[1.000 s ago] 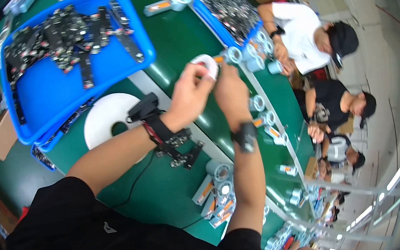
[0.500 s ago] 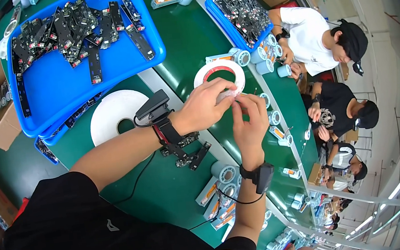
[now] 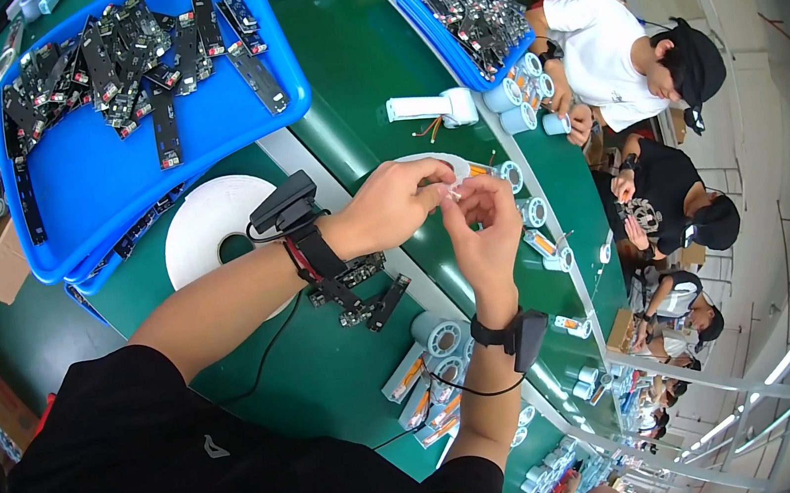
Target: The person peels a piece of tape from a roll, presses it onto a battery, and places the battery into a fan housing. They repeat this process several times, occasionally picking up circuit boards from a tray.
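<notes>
Pinching a small white piece [image 3: 454, 195] between their fingertips, the left hand [image 3: 392, 207] and right hand [image 3: 488, 229] meet over the green belt [image 3: 351, 103] by a partly hidden white roll [image 3: 459, 160], apparently mid-peel, where the next move calls for fine fingertip control.

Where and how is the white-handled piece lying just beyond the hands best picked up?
Probably by the handle, near its left end, coming from the left with thumb and fingers across its width. It lies flat, long and narrow there, clear of the loose wires on the near side by the round head.
</notes>
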{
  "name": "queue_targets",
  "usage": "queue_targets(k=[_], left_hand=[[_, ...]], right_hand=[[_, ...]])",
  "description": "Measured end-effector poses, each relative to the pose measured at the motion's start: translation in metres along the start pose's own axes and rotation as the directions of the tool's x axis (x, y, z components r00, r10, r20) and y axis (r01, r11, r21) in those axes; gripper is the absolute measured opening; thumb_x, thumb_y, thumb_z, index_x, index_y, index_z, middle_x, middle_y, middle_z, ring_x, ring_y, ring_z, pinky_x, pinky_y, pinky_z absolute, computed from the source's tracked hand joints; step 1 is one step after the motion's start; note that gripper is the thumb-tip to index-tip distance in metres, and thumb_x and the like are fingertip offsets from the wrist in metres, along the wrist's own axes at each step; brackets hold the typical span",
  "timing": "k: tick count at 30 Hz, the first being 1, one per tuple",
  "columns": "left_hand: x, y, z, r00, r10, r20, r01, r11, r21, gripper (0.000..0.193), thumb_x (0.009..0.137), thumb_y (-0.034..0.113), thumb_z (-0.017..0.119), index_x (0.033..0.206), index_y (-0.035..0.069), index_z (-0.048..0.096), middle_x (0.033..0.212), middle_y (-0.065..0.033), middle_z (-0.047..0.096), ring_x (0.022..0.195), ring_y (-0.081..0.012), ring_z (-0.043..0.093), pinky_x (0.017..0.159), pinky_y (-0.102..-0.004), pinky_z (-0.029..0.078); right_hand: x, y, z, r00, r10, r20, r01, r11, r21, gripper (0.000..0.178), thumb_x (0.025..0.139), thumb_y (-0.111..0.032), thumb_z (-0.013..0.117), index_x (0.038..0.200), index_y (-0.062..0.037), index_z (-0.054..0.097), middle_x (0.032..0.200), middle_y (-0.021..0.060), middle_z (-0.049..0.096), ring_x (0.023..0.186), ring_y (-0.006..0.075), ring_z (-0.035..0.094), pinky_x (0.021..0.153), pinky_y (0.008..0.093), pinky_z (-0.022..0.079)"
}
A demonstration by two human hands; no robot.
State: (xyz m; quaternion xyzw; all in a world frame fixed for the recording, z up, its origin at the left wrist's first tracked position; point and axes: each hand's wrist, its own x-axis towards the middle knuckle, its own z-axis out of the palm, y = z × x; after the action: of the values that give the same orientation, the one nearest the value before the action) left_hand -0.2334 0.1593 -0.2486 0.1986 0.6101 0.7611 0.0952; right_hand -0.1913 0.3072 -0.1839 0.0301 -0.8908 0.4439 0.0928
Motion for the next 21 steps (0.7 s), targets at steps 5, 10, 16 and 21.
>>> queue_targets(k=[5,10,16,21], left_hand=[[0.003,0.001,-0.002,0.992,-0.124,-0.006,0.124,0.992,-0.019,0.020,0.098,0.008,0.059,0.111,-0.006,0.064,0.098,-0.0104,0.069,0.079,-0.0143,0.062,0.071,-0.0318,0.053],[-0.002,0.007,0.001,0.962,-0.227,-0.151,0.225,0.974,-0.035,0.021,0.100,0.009,0.055,0.112,-0.005,0.064,0.097,-0.0088,0.068,0.080,-0.0130,0.063,0.069,-0.0297,0.051],[0.010,0.008,-0.003,0.875,-0.166,-0.455,0.040,0.961,-0.274,0.024,0.101,0.015,0.054,0.112,-0.004,0.063,0.091,-0.0128,0.070,0.072,-0.0152,0.065,0.065,-0.0321,0.052],[0.010,0.002,-0.004,0.883,-0.169,-0.438,-0.016,0.921,-0.388,0.024,0.104,0.014,0.051,0.117,-0.004,0.060,0.100,-0.0109,0.069,0.077,-0.0140,0.065,0.069,-0.0295,0.052]], right_hand=[[0.002,0.008,0.002,0.998,0.050,0.038,-0.053,0.997,0.064,0.025,0.087,0.005,0.072,0.103,-0.0038,0.054,0.091,0.0045,0.066,0.067,0.0058,0.059,0.059,0.0192,0.046],[-0.002,0.013,0.005,0.981,0.139,-0.132,-0.054,0.860,0.507,0.026,0.086,0.006,0.070,0.103,-0.0050,0.054,0.092,0.0062,0.066,0.061,0.0068,0.055,0.052,0.0205,0.042],[0.048,0.051,-0.017,0.926,0.288,-0.244,-0.107,0.820,0.562,0.031,0.085,0.006,0.070,0.109,-0.0050,0.053,0.091,0.0070,0.067,0.056,0.0079,0.054,0.045,0.0230,0.038],[0.077,0.074,0.009,0.877,0.466,-0.115,-0.425,0.866,0.262,0.029,0.082,-0.001,0.073,0.106,-0.0024,0.056,0.079,0.0050,0.066,0.053,0.0083,0.051,0.044,0.0230,0.034]])
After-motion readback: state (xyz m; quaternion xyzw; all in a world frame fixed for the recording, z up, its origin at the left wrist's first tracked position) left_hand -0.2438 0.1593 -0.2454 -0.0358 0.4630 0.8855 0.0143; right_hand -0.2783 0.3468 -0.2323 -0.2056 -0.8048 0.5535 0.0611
